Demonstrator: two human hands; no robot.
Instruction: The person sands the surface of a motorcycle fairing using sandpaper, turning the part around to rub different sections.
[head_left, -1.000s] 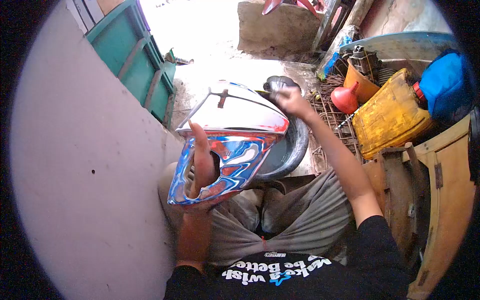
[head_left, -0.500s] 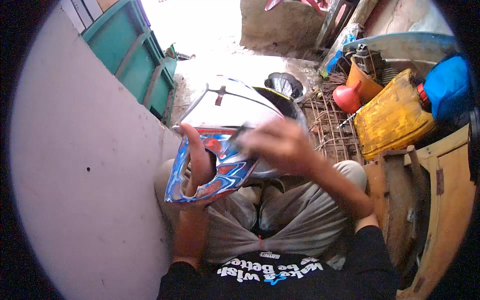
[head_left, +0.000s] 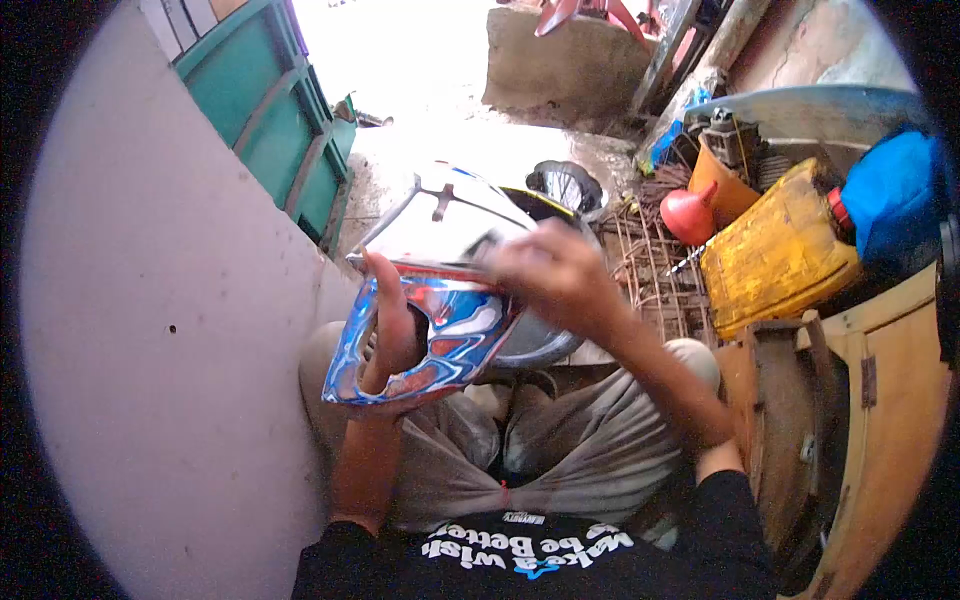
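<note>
A motorcycle body panel (head_left: 462, 322) is held up over my lap. Its upper face is white; the near side shows worn, layered swirls of blue, white and red. My left hand (head_left: 393, 325) grips it through the oval opening, thumb up along the edge and the other fingers mostly hidden behind. At the panel's right, my right hand (head_left: 560, 272) is closed and blurred by motion. It presses a small dark piece of sandpaper (head_left: 484, 246) against the border between the white and the patterned side. Below the panel, a grey basin (head_left: 545, 345) is partly covered.
A pale wall (head_left: 180, 300) rises close on my left, beyond it a green door (head_left: 270, 120). At right are a rusty wire grid (head_left: 650, 270), a red funnel (head_left: 690, 213), a yellow jerrycan (head_left: 780, 250) and a wooden cabinet (head_left: 880, 400). A black scalloped dish (head_left: 565, 187) lies ahead.
My right hand, with the sandpaper, has shifted slightly up along the panel's edge. My left hand keeps its hold on the panel. The whole view has shifted a little.
</note>
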